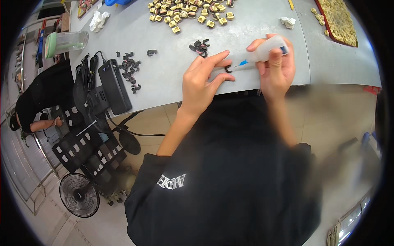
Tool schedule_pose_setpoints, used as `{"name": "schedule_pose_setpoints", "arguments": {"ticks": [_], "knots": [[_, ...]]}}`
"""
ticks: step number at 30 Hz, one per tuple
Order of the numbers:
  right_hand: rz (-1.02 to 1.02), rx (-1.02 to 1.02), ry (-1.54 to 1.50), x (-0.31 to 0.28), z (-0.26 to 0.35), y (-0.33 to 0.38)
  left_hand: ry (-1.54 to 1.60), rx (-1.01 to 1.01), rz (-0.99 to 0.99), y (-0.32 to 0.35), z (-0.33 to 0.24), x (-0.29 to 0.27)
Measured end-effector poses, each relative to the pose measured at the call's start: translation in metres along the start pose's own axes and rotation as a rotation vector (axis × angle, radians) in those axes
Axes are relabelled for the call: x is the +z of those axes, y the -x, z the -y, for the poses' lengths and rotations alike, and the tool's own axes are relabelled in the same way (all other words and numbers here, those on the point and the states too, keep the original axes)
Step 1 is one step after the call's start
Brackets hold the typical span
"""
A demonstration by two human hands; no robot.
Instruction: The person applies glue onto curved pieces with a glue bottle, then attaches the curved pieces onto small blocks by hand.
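Right hand: our right hand (pixel 276 67), right of centre in the upper frame, is closed around a translucent squeeze bottle with a blue needle tip (pixel 262 51), held slanting down to the left.
Left hand: our left hand (pixel 202 82), at centre, has thumb and middle finger pinched on a small black C-shaped core piece (pixel 228 69); the other fingers are stretched out above it.
Where the piece sits: just above the near edge of the pale grey tabletop (pixel 156 74), with the blue tip almost on it; we cannot tell whether they touch.
Doing it well: we judge a light squeeze is enough, with the piece pinned flat and our fingertips kept off the spot being wetted.
Risk: we think too much pressure would flood the piece and our fingers.
Surface: a small cluster of black C-pieces (pixel 200 47) lies just above our left hand, a looser scatter (pixel 129 69) left of it, and a heap of tan square parts (pixel 188 12) at top centre.
Also there: a black rectangular power brick (pixel 115 86) at the table's left edge, and a dark red tray of tan parts (pixel 338 20) at upper right.
Room: beige floor tiles, a black floor fan (pixel 79 194) at lower left, and another person in black (pixel 39 102) at far left.
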State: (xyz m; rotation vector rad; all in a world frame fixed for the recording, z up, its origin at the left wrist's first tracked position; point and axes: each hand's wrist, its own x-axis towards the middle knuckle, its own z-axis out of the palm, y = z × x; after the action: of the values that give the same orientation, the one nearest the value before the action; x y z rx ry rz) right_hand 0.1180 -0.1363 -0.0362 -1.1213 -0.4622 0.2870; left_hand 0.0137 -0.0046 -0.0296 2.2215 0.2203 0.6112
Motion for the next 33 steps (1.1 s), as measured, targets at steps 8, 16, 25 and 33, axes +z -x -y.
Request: {"name": "schedule_pose_setpoints", "arguments": {"ticks": [8,16,25,33], "knots": [[-0.246,-0.002,-0.220,-0.007,0.002,-0.004,-0.103,-0.025,-0.184,-0.002,0.002,-0.020],[-0.300,0.036,-0.275,-0.006,0.005,-0.005,-0.304,-0.136,0.009,-0.015,0.022,-0.048],[-0.297,0.036,-0.295,-0.007,0.003,-0.005,-0.284,-0.062,-0.026,-0.020,0.029,-0.042],[-0.273,0.036,-0.301,-0.006,0.005,-0.006,-0.230,-0.029,-0.103,-0.009,0.034,-0.042]]}}
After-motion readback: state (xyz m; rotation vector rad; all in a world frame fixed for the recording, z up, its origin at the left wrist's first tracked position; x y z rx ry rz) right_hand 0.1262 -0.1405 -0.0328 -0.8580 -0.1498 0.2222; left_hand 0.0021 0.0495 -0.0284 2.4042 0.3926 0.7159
